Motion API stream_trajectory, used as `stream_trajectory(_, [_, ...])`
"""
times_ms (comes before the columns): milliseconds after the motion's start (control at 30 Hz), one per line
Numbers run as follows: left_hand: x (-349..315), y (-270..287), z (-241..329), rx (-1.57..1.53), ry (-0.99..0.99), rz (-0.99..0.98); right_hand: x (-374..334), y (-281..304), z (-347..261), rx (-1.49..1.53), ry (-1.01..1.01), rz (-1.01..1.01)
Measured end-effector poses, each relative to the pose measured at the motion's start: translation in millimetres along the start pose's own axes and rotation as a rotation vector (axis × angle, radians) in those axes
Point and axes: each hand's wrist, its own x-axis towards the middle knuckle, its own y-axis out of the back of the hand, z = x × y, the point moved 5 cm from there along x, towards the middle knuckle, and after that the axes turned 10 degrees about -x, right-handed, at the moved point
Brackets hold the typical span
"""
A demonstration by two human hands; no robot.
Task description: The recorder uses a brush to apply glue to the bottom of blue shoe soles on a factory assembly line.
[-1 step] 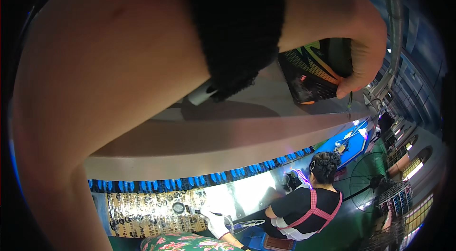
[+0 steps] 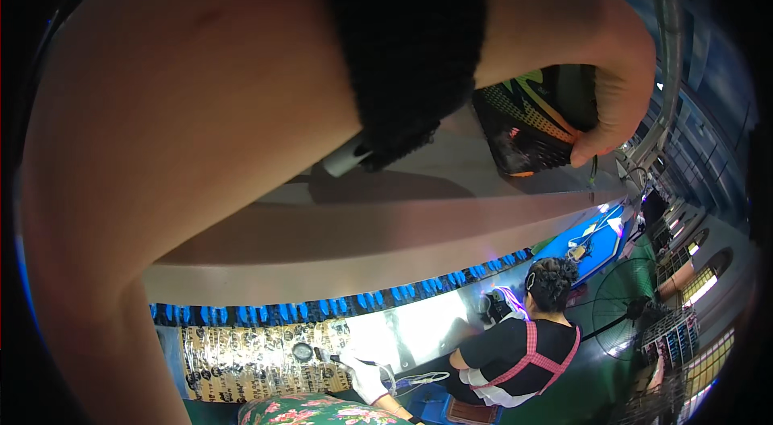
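A bare arm rises from the lower left and crosses the top of the view. I take it for my left arm, since it comes in from the left side. Around its wrist sits a wide black band [image 2: 411, 39], and a small grey tube-like piece [image 2: 346, 159] shows under the band. My left hand [image 2: 624, 95] curls round the right end of a black box [image 2: 523, 123] with a green and orange pattern. One fingertip presses on its lower right corner. The box is over a grey-brown ledge [image 2: 386, 216]. My right hand is out of view.
Beyond the ledge runs a row of blue clips [image 2: 298, 312]. Past it, a white-gloved hand [image 2: 366, 381] reaches over a bench covered in printed brown sheets [image 2: 241, 361]. A co-worker [image 2: 523, 344] in pink straps sits farther right, near a large fan [image 2: 628, 308].
The forearm and the black wristband have shifted very slightly to the right. The hand and the box stay in place.
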Motion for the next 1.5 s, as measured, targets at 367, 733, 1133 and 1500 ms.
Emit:
stream_trajectory(367, [104.8,-28.6,19.7,-0.084,-0.729,-0.502,-2.9,-9.8,9.7,-0.065,0.005,-0.040])
stream_trajectory(733, [107.7,-28.0,26.2,0.043,-0.825,-0.391,-20.4,-14.5,-10.6,-0.017,-0.007,0.037])
stream_trajectory(1133, [124.7,-33.5,23.8,0.050,-0.808,-0.455,-23.1,-24.5,-27.6,-0.002,-0.082,0.098])
stream_trajectory(1500, [120.8,-41.9,15.3,0.066,-0.722,-0.466,6.4,-3.8,4.7,0.010,-0.107,0.029])
